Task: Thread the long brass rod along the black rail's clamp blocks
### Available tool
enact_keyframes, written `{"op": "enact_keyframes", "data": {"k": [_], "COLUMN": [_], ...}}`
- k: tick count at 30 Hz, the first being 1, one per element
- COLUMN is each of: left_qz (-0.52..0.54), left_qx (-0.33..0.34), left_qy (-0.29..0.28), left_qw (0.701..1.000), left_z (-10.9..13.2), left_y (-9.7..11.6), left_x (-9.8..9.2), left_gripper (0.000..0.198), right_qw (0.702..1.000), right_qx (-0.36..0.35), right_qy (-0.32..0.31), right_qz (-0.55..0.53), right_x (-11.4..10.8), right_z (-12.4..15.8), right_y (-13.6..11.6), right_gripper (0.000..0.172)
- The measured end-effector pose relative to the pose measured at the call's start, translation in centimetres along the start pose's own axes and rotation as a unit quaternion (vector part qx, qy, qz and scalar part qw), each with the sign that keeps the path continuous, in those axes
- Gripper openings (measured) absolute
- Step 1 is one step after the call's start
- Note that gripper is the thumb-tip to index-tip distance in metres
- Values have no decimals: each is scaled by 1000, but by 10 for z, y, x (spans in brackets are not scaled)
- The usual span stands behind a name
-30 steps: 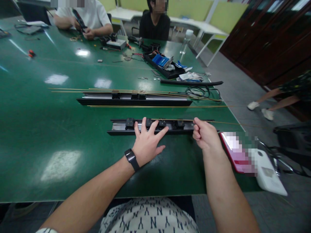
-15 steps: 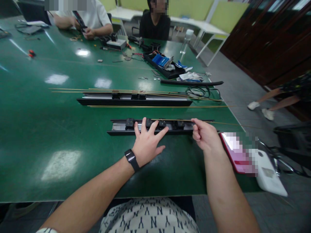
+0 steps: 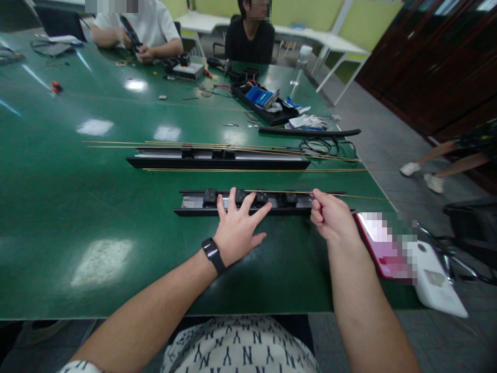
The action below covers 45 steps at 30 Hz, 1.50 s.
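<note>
A long black channel rail (image 3: 191, 212) with a silvery inside lies in front of me on the green table (image 3: 128, 280). Several black blocks sit in it, one block (image 3: 210, 197) near its left end. My left hand (image 3: 238, 225) spreads its fingers over the middle of the rail, fingertips at the blocks. Above the right part of the rail, my right hand (image 3: 328, 212) is closed in a pinch on a thin brass-coloured rod (image 3: 281, 192). The rod runs along the rail's far side, and its left end lies by my left fingers.
Behind lies a second rail (image 3: 217, 163) with more thin rods (image 3: 252, 170) around it. A red phone (image 3: 378, 248) and a white object (image 3: 438, 280) are at the right edge. Farther back are a black tray (image 3: 267, 116), a bottle (image 3: 301, 65) and two seated people.
The whole view has shifted slightly, so everything appears a little farther right. Both hands keep nearly the same place and pose against the rail.
</note>
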<state>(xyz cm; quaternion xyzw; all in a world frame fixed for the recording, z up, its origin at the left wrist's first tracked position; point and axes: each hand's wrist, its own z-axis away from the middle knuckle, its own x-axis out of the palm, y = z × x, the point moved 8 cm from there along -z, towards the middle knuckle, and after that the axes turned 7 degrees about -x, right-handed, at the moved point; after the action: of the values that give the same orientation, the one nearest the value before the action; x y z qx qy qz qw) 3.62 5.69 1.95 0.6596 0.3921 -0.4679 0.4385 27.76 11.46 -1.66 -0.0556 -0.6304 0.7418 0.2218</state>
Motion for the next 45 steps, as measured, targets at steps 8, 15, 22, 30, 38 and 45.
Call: {"op": "enact_keyframes", "data": {"k": [8,15,22,30,38,45], "left_qz": [-2,-3,-11,-23,-38,-48], "left_qx": [-2,-1,1,2,7,11], "left_qy": [4,10,17,29,48,59], "left_qw": [1000,1000,1000,999,998,997], "left_z": [0,-1,-1,-1,-2,0], "left_y": [-1,2,3,6,7,7], "left_x": [0,0,-1,-3,0,2], "left_gripper": [77,73,69,67,71,72], "right_qw": [1000,1000,1000,1000,1000,1000], "right_qx": [-1,-1,-5,-6,-17,-19], "right_qy": [9,5,9,-2,8,6], "right_qz": [7,6,6,9,21,22], "right_x": [-1,-1,-3,-3,-6,-6], "right_z": [-2,-1,1,0,-3,-2], "right_y": [2,0,-1,-2,-1,-2], "right_gripper": [18,21,29,36,38,42]}}
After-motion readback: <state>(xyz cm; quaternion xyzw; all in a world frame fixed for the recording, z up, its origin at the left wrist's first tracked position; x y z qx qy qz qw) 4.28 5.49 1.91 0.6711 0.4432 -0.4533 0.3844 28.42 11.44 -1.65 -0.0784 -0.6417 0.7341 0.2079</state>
